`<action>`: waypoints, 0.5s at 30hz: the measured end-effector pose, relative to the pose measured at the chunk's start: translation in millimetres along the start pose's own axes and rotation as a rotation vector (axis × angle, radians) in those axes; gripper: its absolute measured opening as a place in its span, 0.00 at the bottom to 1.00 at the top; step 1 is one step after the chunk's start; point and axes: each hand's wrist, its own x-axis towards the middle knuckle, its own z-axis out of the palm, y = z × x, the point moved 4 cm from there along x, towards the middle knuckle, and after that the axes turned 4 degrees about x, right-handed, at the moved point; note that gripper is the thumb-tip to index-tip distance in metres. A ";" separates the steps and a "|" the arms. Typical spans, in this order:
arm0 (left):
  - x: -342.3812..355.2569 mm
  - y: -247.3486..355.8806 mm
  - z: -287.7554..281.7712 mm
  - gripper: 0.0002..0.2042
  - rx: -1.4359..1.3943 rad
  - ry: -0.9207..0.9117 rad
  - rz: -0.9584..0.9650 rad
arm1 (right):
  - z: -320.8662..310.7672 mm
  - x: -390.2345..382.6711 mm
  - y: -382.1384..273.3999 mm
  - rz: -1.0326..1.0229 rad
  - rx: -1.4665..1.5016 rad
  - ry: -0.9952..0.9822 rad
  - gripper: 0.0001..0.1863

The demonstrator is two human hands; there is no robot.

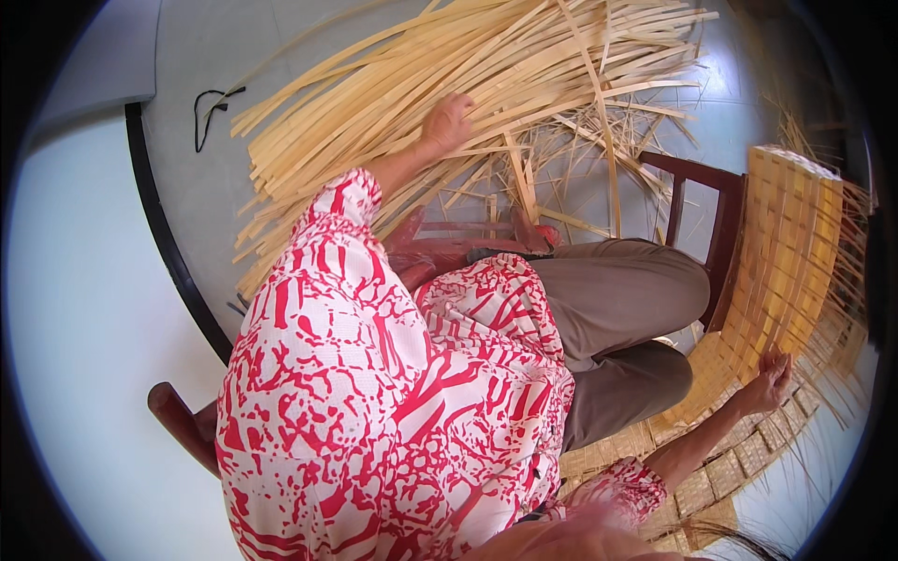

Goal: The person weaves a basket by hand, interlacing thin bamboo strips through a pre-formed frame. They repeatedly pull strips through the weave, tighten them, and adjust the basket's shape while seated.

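Note:
My left hand (447,123) reaches over a large heap of pale, flat bamboo-like strips (346,131) on the floor, with its fingers curled in. Whether a strip lies within them I cannot make out. At the far right, my right hand (771,381) is beside a tall yellowish woven piece (781,248), near its lower side, fingers drawn together. What that hand pinches, if anything, is too small to tell. Loose strip ends stick out from the outer edge of the weave. A wider woven mat (716,467) lies below my right forearm.
A dark red wooden chair frame (697,173) stands against the woven piece. My bent legs (617,290) are between both hands, over a low reddish wooden seat (435,252). A black cord (198,117) lies left of the heap, and thin scraps (561,182) litter the floor.

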 end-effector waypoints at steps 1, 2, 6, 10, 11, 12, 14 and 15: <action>10.4 -18.4 -2.7 0.15 0.040 -0.047 -0.016 | -0.1 -2.1 1.7 -0.009 0.050 -0.010 0.16; 18.2 -34.9 -5.0 0.14 0.080 -0.095 -0.035 | -3.6 -4.4 8.0 -0.018 0.100 -0.024 0.17; 23.3 -66.8 4.2 0.10 0.129 -0.132 -0.009 | -3.7 -12.2 3.6 -0.067 0.124 -0.113 0.21; 20.1 -62.5 15.8 0.12 0.307 -0.216 -0.026 | -7.0 -20.8 -7.0 -0.134 0.150 -0.077 0.21; 18.2 -53.1 15.5 0.13 0.314 -0.148 -0.030 | -9.8 -28.5 -7.1 -0.120 0.106 -0.075 0.21; 17.2 -45.0 16.5 0.14 0.313 -0.081 -0.034 | -14.3 -36.5 -8.9 -0.110 0.055 -0.072 0.21; 22.0 -39.0 22.4 0.17 0.282 -0.160 -0.117 | -16.9 -57.1 -15.1 -0.044 -0.040 -0.068 0.19; 18.2 -32.2 20.8 0.19 0.281 -0.191 -0.171 | -14.4 -63.4 -11.3 -0.022 -0.017 -0.106 0.18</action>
